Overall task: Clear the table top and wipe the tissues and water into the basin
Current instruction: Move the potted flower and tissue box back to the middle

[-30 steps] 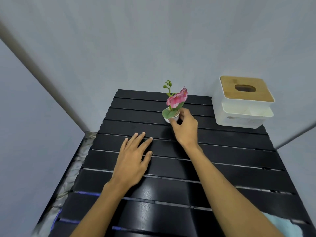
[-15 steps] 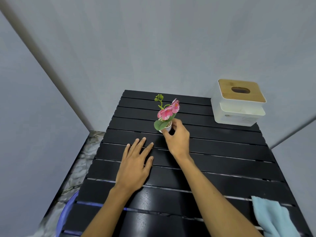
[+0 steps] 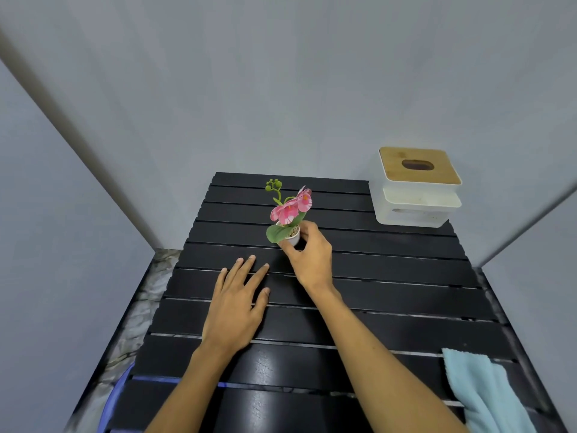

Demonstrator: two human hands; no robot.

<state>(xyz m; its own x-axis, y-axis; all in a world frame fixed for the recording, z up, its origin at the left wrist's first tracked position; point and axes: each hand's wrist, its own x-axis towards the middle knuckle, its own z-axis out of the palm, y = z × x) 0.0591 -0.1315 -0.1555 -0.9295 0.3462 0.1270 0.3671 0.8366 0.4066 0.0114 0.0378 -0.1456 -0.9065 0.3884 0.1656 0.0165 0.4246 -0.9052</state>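
A black slatted table [image 3: 390, 276] is seen from above, set against grey walls. Toward the far middle of the top, a small white pot [image 3: 293, 237] holding a pink artificial flower [image 3: 292, 207] is pinched by the right hand [image 3: 310, 260], the thumb on the pot's near left side and the fingers wrapped round its right side; whether the pot rests on the slats or is raised off them cannot be told. The left hand [image 3: 235, 307] is laid flat, palm down, on the slats just near and left of the pot, its fingers loosely spread and holding nothing. At the far right corner a white tissue box [image 3: 416, 201] with a wooden lid is placed. A light blue cloth [image 3: 487, 395] is draped at the near right edge. Below the table's near left edge, part of a blue basin [image 3: 114, 398] rim is visible on the mottled floor.
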